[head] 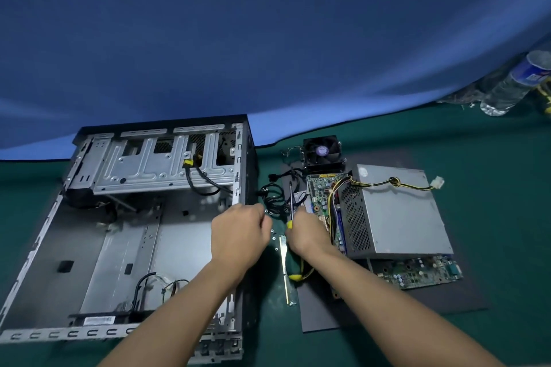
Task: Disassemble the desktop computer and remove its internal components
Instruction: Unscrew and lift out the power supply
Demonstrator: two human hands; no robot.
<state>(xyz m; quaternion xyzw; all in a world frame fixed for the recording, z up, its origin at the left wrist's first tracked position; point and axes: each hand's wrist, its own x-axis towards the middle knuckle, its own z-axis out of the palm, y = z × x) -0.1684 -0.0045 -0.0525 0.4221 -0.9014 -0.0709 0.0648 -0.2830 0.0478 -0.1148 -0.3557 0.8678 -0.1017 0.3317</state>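
Note:
The open grey computer case (128, 235) lies on its side at the left, nearly bare inside, with a few black cables still attached. To its right the motherboard (417, 272) rests on a dark mat (328, 316), and the silver power supply (396, 211) sits on top of it. A black cooler fan (321, 150) stands behind them. My right hand (307, 235) grips a green and yellow screwdriver (290, 197), its shaft pointing away from me. My left hand (238, 232) hovers at the case's right edge with its fingers curled; anything inside them is hidden.
Small loose screws (273, 231) lie on the green table between my hands. A memory stick (285, 274) lies lengthwise beside the mat. Black cables (272, 194) are coiled behind the screws. A plastic bottle (512, 83) lies at the far right under the blue cloth (268, 39).

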